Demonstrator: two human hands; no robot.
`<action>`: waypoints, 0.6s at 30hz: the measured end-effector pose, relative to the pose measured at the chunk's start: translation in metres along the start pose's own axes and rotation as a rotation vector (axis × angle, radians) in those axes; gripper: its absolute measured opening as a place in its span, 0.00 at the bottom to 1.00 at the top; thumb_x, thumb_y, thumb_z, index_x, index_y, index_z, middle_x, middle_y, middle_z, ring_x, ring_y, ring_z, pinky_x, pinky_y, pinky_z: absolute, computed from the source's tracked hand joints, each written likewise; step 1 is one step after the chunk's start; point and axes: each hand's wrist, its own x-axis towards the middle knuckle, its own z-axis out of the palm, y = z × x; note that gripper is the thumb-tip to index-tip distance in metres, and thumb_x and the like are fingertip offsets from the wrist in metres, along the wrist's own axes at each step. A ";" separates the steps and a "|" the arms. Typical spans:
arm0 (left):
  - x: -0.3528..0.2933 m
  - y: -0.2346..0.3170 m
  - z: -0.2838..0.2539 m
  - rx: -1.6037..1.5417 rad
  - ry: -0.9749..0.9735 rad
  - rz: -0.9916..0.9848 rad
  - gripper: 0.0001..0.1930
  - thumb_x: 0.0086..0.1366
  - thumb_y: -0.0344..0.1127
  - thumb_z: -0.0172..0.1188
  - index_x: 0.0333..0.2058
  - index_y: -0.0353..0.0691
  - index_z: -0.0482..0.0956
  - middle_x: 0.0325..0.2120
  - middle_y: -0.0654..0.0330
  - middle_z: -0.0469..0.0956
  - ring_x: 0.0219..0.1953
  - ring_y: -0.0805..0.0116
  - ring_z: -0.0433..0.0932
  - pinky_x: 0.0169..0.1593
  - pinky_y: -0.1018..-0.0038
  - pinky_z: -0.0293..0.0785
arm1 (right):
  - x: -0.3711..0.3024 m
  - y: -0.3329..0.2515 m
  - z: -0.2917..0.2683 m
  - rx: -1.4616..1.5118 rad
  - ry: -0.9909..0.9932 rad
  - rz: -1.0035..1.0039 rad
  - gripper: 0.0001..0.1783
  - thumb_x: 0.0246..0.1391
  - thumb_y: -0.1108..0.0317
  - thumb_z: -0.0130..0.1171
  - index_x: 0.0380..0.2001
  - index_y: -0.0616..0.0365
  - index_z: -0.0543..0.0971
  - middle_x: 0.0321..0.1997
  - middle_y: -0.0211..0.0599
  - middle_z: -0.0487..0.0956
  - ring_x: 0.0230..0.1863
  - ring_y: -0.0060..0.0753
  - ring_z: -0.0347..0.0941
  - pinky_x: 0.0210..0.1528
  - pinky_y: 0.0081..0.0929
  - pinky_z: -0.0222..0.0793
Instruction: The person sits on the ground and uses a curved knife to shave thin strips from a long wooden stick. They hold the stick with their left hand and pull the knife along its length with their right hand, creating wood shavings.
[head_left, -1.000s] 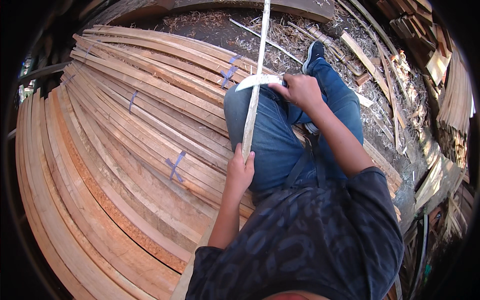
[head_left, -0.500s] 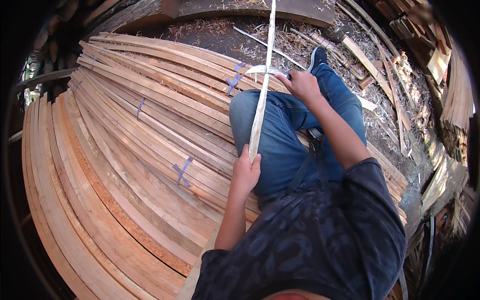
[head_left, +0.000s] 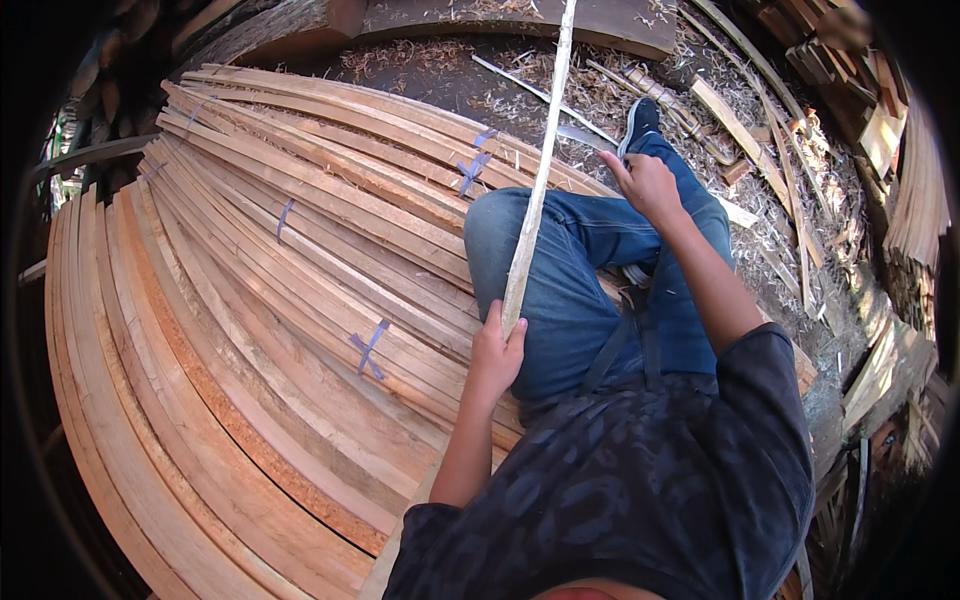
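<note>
My left hand [head_left: 497, 352] is closed around the lower end of a long, pale wooden stick [head_left: 543, 180]. The stick slants up and away past my bent left knee and runs out of the top of the picture. To its right, my right hand [head_left: 648, 187] grips a curved knife, its handle hidden in my fist. The knife's blade [head_left: 583, 136] points left toward the stick, apart from it, and is partly blurred against the shavings.
Long sawn boards [head_left: 250, 390] lie under and left of me, some bundled with purple ties [head_left: 372, 350]. Ahead, wood shavings [head_left: 510, 75] and loose strips [head_left: 735, 115] cover the ground before a thick timber [head_left: 610, 25]. Offcuts [head_left: 885, 130] are piled at the right.
The knife has come off the stick as my right hand moved right and slightly nearer. The stick's far end has swung right, while my left hand keeps its grip.
</note>
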 end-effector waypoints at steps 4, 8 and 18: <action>-0.005 0.012 0.005 0.064 0.019 -0.076 0.12 0.67 0.37 0.53 0.42 0.34 0.68 0.29 0.35 0.76 0.36 0.32 0.75 0.37 0.51 0.70 | -0.020 0.032 0.041 0.225 -0.001 0.178 0.40 0.60 0.35 0.46 0.21 0.69 0.79 0.20 0.59 0.77 0.27 0.57 0.77 0.36 0.45 0.71; -0.014 0.019 0.015 0.025 0.099 -0.135 0.14 0.67 0.40 0.55 0.42 0.35 0.69 0.30 0.39 0.78 0.36 0.36 0.77 0.37 0.54 0.71 | -0.042 0.072 0.096 0.693 0.037 0.326 0.37 0.62 0.41 0.50 0.17 0.71 0.73 0.12 0.44 0.68 0.18 0.31 0.60 0.26 0.39 0.62; -0.035 -0.002 0.013 0.177 0.182 -0.134 0.20 0.69 0.50 0.50 0.45 0.37 0.70 0.33 0.42 0.79 0.37 0.39 0.78 0.40 0.53 0.71 | -0.052 -0.003 0.001 0.296 0.019 -0.223 0.30 0.59 0.44 0.56 0.23 0.65 0.80 0.14 0.51 0.72 0.16 0.48 0.70 0.24 0.42 0.66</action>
